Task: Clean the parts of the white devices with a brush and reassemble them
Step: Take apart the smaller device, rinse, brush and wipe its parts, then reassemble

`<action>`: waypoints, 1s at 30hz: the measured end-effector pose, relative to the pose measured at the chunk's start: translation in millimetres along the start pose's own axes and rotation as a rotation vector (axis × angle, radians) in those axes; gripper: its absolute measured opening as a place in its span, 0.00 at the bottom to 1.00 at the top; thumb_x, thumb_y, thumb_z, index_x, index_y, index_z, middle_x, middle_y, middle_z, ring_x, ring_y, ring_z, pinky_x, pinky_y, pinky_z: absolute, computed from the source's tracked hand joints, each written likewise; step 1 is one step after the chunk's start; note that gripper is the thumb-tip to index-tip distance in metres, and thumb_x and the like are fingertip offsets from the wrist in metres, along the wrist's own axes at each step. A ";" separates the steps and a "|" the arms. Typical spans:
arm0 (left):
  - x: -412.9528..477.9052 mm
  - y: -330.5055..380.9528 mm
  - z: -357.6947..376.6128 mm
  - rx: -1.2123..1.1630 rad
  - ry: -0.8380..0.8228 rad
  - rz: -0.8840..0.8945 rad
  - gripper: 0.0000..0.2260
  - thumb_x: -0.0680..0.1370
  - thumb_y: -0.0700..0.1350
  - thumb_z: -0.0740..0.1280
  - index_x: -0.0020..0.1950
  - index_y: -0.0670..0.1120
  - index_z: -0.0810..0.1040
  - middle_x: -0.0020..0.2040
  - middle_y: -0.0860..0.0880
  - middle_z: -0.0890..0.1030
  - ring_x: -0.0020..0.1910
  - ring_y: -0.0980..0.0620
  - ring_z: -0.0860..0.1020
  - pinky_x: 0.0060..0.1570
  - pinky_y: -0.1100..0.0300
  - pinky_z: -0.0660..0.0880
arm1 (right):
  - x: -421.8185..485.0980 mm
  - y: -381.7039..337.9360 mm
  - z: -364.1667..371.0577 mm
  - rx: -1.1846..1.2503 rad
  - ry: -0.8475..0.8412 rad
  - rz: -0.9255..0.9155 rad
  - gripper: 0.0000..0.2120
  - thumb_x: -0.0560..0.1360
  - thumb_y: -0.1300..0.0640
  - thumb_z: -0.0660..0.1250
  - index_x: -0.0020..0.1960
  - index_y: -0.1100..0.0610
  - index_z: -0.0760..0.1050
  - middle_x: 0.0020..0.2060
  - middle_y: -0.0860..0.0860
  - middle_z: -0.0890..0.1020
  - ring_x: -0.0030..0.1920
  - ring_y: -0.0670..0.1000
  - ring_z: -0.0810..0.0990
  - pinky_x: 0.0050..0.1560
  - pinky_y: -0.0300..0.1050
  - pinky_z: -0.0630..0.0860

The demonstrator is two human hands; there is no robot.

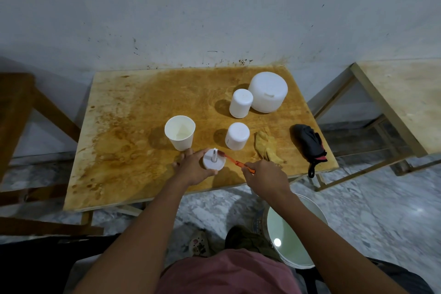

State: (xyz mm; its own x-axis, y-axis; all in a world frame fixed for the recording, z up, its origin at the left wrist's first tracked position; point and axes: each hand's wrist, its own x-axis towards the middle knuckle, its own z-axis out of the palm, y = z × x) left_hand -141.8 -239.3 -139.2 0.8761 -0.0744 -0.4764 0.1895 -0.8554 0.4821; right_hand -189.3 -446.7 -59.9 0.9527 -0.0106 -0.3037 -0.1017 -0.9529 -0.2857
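Note:
My left hand [191, 168] grips a round white device base [214, 163] with a thin upright stem in its middle, just above the near edge of the stained wooden table [133, 131]. My right hand [263, 178] holds an orange-handled brush [235, 161], and its bristle end touches the stem. Two small white cylindrical covers [241, 103] [237, 136] and a large white round housing [267, 92] stand upside down further back on the right. An open white cup [180, 132] stands just behind my left hand.
A crumpled yellow cloth [267, 147] and a folded black umbrella [309, 144] lie at the table's right end. A white bucket of water [290, 234] stands on the floor below my right arm. A second table [403, 102] is to the right, wooden furniture [19, 112] to the left.

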 end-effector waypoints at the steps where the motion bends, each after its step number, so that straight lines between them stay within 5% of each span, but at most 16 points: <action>1: -0.6 -0.2 0.9 0.001 0.011 -0.002 0.37 0.71 0.65 0.70 0.76 0.63 0.59 0.77 0.48 0.54 0.76 0.43 0.52 0.71 0.43 0.51 | -0.8 -0.9 0.6 0.022 -0.016 0.003 0.16 0.81 0.45 0.58 0.56 0.49 0.82 0.34 0.48 0.76 0.36 0.50 0.76 0.32 0.40 0.68; 4: -2.5 -0.8 3.9 0.009 0.041 -0.005 0.37 0.71 0.66 0.69 0.76 0.63 0.59 0.76 0.48 0.55 0.76 0.43 0.53 0.70 0.42 0.52 | -4.4 -0.2 2.1 0.099 -0.038 0.032 0.16 0.80 0.45 0.60 0.50 0.51 0.84 0.29 0.47 0.74 0.32 0.48 0.73 0.30 0.40 0.66; 8: -5.2 1.6 7.1 0.029 0.071 -0.013 0.36 0.71 0.67 0.68 0.76 0.63 0.60 0.75 0.48 0.58 0.74 0.44 0.55 0.68 0.44 0.55 | -12.3 2.9 6.3 0.046 0.033 0.049 0.15 0.80 0.45 0.59 0.55 0.48 0.82 0.37 0.50 0.81 0.39 0.53 0.80 0.35 0.43 0.73; 13: -8.6 1.1 13.9 0.027 0.128 -0.025 0.34 0.71 0.67 0.67 0.75 0.64 0.60 0.72 0.48 0.61 0.72 0.44 0.57 0.67 0.44 0.56 | -14.6 5.9 12.4 0.256 -0.048 0.078 0.15 0.79 0.47 0.63 0.45 0.53 0.85 0.25 0.47 0.73 0.27 0.47 0.71 0.29 0.41 0.66; 16: -9.2 2.2 15.7 0.029 0.138 -0.041 0.34 0.71 0.68 0.67 0.75 0.64 0.60 0.71 0.47 0.62 0.71 0.44 0.58 0.66 0.44 0.56 | -15.7 7.4 15.2 0.315 0.003 0.093 0.13 0.80 0.48 0.63 0.49 0.50 0.85 0.26 0.45 0.75 0.28 0.46 0.72 0.28 0.40 0.63; 20: -11.4 4.0 15.0 0.015 0.138 -0.047 0.34 0.71 0.67 0.67 0.75 0.63 0.60 0.70 0.46 0.63 0.70 0.43 0.59 0.66 0.45 0.57 | -19.6 6.2 18.4 0.416 -0.018 0.098 0.14 0.80 0.48 0.63 0.42 0.52 0.84 0.25 0.47 0.76 0.28 0.47 0.74 0.32 0.43 0.68; 25: -11.9 6.3 11.6 0.038 0.139 -0.046 0.33 0.71 0.67 0.67 0.74 0.64 0.61 0.68 0.46 0.65 0.68 0.43 0.60 0.64 0.46 0.58 | -21.5 6.9 18.5 0.516 0.072 0.102 0.14 0.81 0.47 0.62 0.55 0.53 0.83 0.28 0.46 0.77 0.31 0.47 0.75 0.32 0.43 0.67; 30: -12.7 6.9 11.7 0.040 0.140 -0.040 0.33 0.71 0.67 0.67 0.74 0.63 0.61 0.69 0.45 0.66 0.68 0.42 0.60 0.64 0.46 0.57 | -26.6 5.2 25.4 0.599 0.046 0.091 0.18 0.81 0.44 0.60 0.61 0.53 0.80 0.42 0.46 0.82 0.44 0.46 0.79 0.42 0.45 0.74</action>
State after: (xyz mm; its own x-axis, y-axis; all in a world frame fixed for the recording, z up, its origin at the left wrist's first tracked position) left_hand -156.9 -250.2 -138.4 0.9219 0.0297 -0.3862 0.2100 -0.8761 0.4339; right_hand -222.5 -443.6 -76.5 0.9426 -0.1096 -0.3154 -0.3141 -0.6117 -0.7261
